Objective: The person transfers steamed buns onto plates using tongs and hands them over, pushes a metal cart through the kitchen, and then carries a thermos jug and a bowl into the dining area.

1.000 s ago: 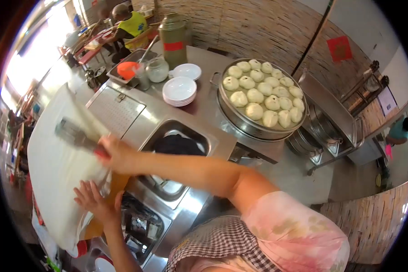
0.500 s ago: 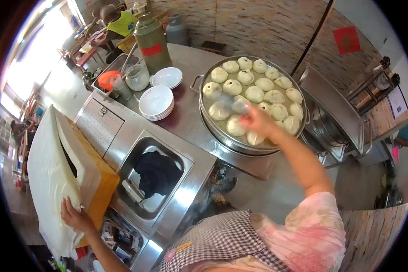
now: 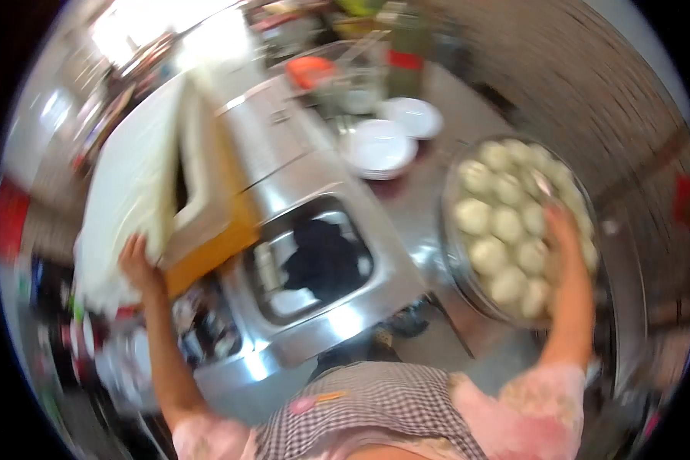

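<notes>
At the left, a white plastic-wrapped foam lid (image 3: pixel 126 184) tilts up from a foam box with yellow sides (image 3: pixel 207 261), leaving a dark gap between them. My left hand (image 3: pixel 139 264) grips the lid's near edge with its fingers. To the right, a large round steamer tray (image 3: pixel 454 264) is filled with several pale, round buns (image 3: pixel 507 224). My right hand (image 3: pixel 563 230) reaches over the tray, its fingers closed. A small shiny piece (image 3: pixel 543 184) sticks out past the fingertips, too blurred to name.
Between box and tray lies a steel sink (image 3: pixel 356 307) with a dark cloth (image 3: pixel 322 261) in it. Behind stand stacked white bowls (image 3: pixel 379 149), a glass jar (image 3: pixel 360 96), an orange container (image 3: pixel 310 70) and a green flask with a red label (image 3: pixel 406 57).
The camera has turned left, so everything sits further right and is blurred. My right hand has moved further over the buns. My left hand still holds the lid.
</notes>
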Motion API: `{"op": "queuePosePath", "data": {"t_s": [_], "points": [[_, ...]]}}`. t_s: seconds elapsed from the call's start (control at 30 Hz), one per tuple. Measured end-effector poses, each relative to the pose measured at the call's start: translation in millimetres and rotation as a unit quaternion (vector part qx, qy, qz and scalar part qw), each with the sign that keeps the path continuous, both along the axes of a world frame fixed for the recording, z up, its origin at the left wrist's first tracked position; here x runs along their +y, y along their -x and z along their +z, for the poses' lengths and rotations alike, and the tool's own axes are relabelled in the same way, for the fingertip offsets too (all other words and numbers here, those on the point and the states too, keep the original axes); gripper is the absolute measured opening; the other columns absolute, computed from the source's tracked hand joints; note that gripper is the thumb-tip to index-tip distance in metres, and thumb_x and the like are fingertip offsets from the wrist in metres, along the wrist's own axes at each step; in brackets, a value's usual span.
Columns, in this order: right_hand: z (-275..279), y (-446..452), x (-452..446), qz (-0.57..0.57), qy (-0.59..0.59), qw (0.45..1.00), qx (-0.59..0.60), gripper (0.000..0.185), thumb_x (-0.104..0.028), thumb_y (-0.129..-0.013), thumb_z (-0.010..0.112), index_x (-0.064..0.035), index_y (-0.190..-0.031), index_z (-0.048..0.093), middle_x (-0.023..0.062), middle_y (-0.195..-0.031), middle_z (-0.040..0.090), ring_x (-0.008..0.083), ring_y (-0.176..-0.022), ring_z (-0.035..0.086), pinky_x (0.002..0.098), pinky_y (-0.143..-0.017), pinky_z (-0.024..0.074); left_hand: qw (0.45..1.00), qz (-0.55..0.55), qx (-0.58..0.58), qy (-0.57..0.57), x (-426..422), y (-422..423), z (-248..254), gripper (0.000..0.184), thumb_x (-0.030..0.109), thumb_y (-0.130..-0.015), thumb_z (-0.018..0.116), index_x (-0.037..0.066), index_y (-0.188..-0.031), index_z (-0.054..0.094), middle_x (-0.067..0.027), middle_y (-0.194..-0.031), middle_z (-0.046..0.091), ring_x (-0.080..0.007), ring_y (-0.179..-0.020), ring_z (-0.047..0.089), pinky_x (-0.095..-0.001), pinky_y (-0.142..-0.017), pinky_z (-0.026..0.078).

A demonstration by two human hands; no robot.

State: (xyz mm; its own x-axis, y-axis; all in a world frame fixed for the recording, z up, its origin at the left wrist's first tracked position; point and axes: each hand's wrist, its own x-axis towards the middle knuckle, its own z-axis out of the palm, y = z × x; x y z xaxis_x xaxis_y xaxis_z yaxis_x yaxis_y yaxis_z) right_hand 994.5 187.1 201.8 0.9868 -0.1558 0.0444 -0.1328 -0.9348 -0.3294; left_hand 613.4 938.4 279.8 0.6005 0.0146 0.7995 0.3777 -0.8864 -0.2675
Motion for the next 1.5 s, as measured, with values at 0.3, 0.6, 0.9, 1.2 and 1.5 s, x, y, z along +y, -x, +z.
{"op": "queuePosePath", "data": {"t_s": [0.3,0.6,0.9,1.2,1.5], "points": [[28,17,-25,-0.102,-0.472,0.875,0.037,0.036,-0.048,-0.086,0.052,-0.0113,-0.086,0.052,-0.0025,-0.054,0.045,0.0083,-0.040,0.044,0.0211,-0.032,0.0315,0.992,0.076,-0.056,0.086,55,70,44,0.057,-0.009,-0.063,0.051,0.010,-0.117,0.049,-0.0096,-0.123,0.051,-0.0293,-0.120,0.042,-0.0449,-0.101,0.026],[203,60,315,0.356,-0.257,0.893,0.096,0.030,-0.036,-0.087,0.053,-0.0073,-0.097,0.054,-0.0069,-0.069,0.048,0.0002,-0.052,0.041,0.0154,-0.046,0.0315,0.972,-0.009,-0.192,0.135,138,87,32,0.038,0.026,-0.088,0.053,0.002,-0.118,0.048,-0.0156,-0.125,0.048,-0.0307,-0.119,0.043,-0.0409,-0.101,0.030],[221,120,646,0.714,0.058,0.695,0.050,0.063,-0.026,-0.073,0.061,0.0013,-0.127,0.043,0.0137,-0.100,0.054,0.0249,-0.090,0.052,0.0331,-0.082,0.0404,0.926,-0.068,-0.273,0.254,147,90,17,0.050,0.033,-0.083,0.061,0.002,-0.118,0.045,-0.0174,-0.128,0.044,-0.0322,-0.125,0.036,-0.0437,-0.104,0.028],[174,163,771,0.811,0.072,0.569,0.117,0.051,-0.015,-0.071,0.065,0.0025,-0.116,0.048,0.0188,-0.090,0.056,0.0339,-0.086,0.056,0.0395,-0.074,0.0438,0.909,-0.013,-0.328,0.258,148,94,11,0.066,0.044,-0.081,0.060,-0.006,-0.119,0.042,-0.0245,-0.127,0.044,-0.0350,-0.114,0.047,-0.0440,-0.094,0.042],[129,225,810,0.820,0.231,0.521,0.048,0.054,-0.027,-0.072,0.068,0.0032,-0.113,0.049,0.0162,-0.095,0.059,0.0311,-0.087,0.059,0.0377,-0.072,0.0492,0.958,-0.006,-0.206,0.200,143,93,22,0.049,0.031,-0.084,0.059,-0.003,-0.117,0.046,-0.0214,-0.127,0.045,-0.0336,-0.119,0.043,-0.0456,-0.102,0.033]]}}
